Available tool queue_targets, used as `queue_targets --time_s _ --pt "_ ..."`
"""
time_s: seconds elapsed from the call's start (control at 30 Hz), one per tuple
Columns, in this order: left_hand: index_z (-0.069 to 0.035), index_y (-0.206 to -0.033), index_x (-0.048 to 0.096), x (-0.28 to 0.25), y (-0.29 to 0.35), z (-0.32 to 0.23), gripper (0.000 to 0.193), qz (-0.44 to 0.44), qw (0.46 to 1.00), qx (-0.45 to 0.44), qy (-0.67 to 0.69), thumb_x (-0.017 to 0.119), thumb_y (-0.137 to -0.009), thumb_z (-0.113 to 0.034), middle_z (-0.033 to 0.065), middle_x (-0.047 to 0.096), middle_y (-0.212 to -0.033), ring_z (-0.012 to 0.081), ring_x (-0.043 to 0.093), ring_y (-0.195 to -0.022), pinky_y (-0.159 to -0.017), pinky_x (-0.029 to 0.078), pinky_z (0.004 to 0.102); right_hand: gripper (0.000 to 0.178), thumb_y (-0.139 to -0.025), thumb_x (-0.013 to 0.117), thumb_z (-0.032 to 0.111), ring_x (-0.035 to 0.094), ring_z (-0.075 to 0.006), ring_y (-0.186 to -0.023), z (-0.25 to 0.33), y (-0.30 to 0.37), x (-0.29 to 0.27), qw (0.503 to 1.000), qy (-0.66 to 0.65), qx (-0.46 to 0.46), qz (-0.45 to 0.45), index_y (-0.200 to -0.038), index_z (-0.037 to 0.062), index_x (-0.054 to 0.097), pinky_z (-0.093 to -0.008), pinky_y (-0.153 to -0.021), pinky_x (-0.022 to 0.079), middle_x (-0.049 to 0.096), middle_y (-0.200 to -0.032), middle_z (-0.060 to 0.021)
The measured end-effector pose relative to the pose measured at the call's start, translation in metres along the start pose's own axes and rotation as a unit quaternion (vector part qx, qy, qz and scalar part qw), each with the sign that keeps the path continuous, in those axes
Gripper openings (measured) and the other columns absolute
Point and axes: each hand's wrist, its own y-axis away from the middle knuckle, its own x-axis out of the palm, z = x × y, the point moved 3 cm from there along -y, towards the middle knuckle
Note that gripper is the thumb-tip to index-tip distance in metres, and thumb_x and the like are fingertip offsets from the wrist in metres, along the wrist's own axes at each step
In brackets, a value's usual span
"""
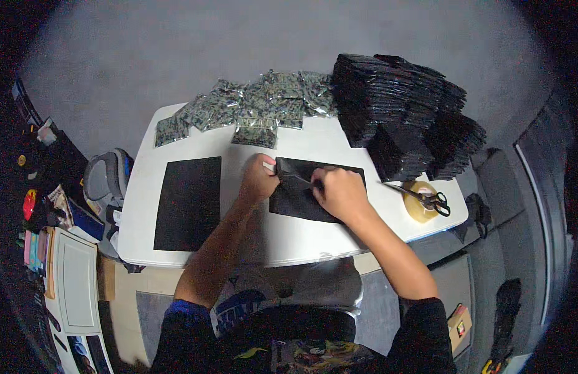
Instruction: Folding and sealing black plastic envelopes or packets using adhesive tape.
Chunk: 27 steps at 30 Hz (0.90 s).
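A black plastic bag [307, 207] lies flat on the white table in front of me, turned sideways. My left hand [261, 179] is closed on its upper left corner, with a small white piece [268, 167] showing by the thumb. On the bag's upper part, my right hand [340, 192] is closed, fingertips pinching the black plastic. A thin pale line runs between the hands; whether it is a strip or a shiny edge I cannot tell. To the left of my left hand, a second flat black bag [188, 202] lies by itself.
Camouflage-patterned packets [254, 132] in clear plastic lie along the table's [239, 252] far side. Tall piles of black bags [395, 103] rise at the far right. A roll of clear tape [417, 209] sits near the right edge, with black-handled scissors [437, 203] on it.
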Motion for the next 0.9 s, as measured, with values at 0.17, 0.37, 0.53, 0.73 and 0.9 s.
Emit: queue_targets --time_s 0.17,0.37,0.53,0.73,0.9 --pt "-0.005 -0.105 0.061 0.002 0.0 -0.002 0.039 -0.011 1.0 0.016 -0.022 0.08 -0.071 -0.004 0.0118 0.071 -0.074 0.0286 0.072 -0.074 -0.071 0.056 0.0431 0.042 -0.071 0.083 0.008 0.07 -0.0352 -0.093 0.02 -0.004 0.014 0.989 -0.085 -0.061 -0.101 -0.109 0.0093 0.066 -0.0462 -0.077 0.058 0.066 -0.098 -0.0117" --pt "-0.006 -0.093 0.064 0.0 0.001 0.001 0.034 -0.036 0.999 0.034 -0.024 0.086 -0.067 -0.009 0.0111 0.07 -0.072 0.0287 0.072 -0.071 -0.069 0.057 0.0432 0.021 -0.083 0.08 0.015 0.07 -0.0347 -0.08 0.021 -0.024 0.028 0.97 -0.185 -0.092 -0.128 -0.1 0.0056 0.073 -0.0433 -0.071 0.056 0.07 -0.091 -0.0135" --pt "-0.006 -0.087 0.065 -0.005 0.007 -0.005 0.031 -0.002 1.0 0.02 -0.007 0.09 -0.071 -0.016 0.0131 0.071 -0.075 0.0296 0.073 -0.072 -0.067 0.056 0.0434 0.033 -0.099 0.069 0.028 0.068 -0.0399 -0.065 -0.019 -0.037 0.035 0.934 -0.323 0.056 -0.143 -0.084 -0.0007 0.072 -0.0445 -0.064 0.051 0.066 -0.071 -0.0237" --pt "-0.004 -0.089 0.064 -0.032 -0.032 0.012 0.028 -0.025 0.981 0.077 -0.174 0.085 -0.085 -0.021 0.0171 0.07 -0.079 0.033 0.073 -0.075 -0.067 0.055 0.0476 0.04 -0.104 0.066 0.033 0.053 -0.0086 -0.051 -0.039 -0.035 0.042 0.864 -0.466 0.187 -0.018 -0.085 -0.0014 0.073 -0.0282 -0.048 0.044 0.059 -0.06 -0.0024" --pt "-0.002 -0.107 0.057 -0.072 -0.077 0.024 0.039 -0.167 0.971 0.084 -0.15 0.083 -0.088 -0.024 0.0224 0.068 -0.096 0.0427 0.072 -0.084 -0.073 0.055 0.0518 0.042 -0.106 0.064 0.034 0.046 -0.0058 -0.048 -0.052 -0.033 0.051 0.836 -0.513 0.19 -0.03 -0.079 0.0027 0.071 -0.025 -0.044 0.039 0.055 -0.06 0.0046"
